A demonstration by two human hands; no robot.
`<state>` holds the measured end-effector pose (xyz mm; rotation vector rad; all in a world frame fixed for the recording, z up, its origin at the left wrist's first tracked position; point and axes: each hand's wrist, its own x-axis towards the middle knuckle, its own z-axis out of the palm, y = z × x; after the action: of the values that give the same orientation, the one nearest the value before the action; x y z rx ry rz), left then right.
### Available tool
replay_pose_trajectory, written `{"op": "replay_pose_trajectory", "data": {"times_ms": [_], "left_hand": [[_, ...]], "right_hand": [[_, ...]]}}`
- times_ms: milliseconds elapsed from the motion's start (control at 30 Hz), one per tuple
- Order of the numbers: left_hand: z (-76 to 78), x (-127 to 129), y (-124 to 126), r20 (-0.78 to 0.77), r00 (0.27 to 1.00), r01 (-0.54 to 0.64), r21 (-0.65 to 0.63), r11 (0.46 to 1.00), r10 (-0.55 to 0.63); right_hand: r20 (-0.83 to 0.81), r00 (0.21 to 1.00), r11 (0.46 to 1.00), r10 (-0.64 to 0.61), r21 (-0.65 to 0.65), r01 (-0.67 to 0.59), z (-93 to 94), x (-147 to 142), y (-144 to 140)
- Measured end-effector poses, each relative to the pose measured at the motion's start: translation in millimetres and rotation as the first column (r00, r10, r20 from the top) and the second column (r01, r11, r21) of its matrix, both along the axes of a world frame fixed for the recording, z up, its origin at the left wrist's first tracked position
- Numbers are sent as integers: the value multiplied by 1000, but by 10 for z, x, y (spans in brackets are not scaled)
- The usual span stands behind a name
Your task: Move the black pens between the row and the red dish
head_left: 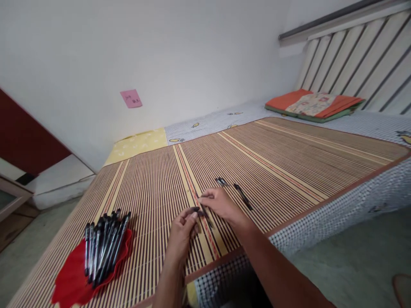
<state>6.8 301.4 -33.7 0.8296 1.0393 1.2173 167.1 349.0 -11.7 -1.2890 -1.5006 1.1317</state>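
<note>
My left hand is closed, its thumb and fingers pinching a short dark piece that looks like a pen cap. Close beside it, my right hand pinches the upper end of a slim black pen, which slants down toward the mat's near edge. Just past the right hand lie a few short black-and-clear pieces, too small to name surely. Farther right, a dark pen rests on the striped mat.
At the left, several clear-barrelled pens with black caps are heaped on a red wavy-edged cloth or mat. Folded orange and green fabric lies at the far right by a radiator. A pink note is on the wall.
</note>
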Motion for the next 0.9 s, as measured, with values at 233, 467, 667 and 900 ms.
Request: {"op": "replay_pose_trajectory", "data": {"times_ms": [233, 467, 667, 900], "left_hand": [[10, 33, -25, 82, 996, -33, -6, 999, 33], [-49, -12, -18, 51, 999, 7, 11, 1000, -8], [-17, -10, -16, 53, 996, -80, 28, 996, 78], [-23, -21, -10, 59, 997, -53, 26, 998, 51]], "right_hand": [[-79, 995, 999, 53, 10, -52, 25, -236, 3], [731, 544, 910, -411, 295, 291, 16, 594, 219], [834, 412, 926, -366, 281, 253, -169, 677, 327], [757, 536, 927, -374, 300, 224, -157, 628, 323]]}}
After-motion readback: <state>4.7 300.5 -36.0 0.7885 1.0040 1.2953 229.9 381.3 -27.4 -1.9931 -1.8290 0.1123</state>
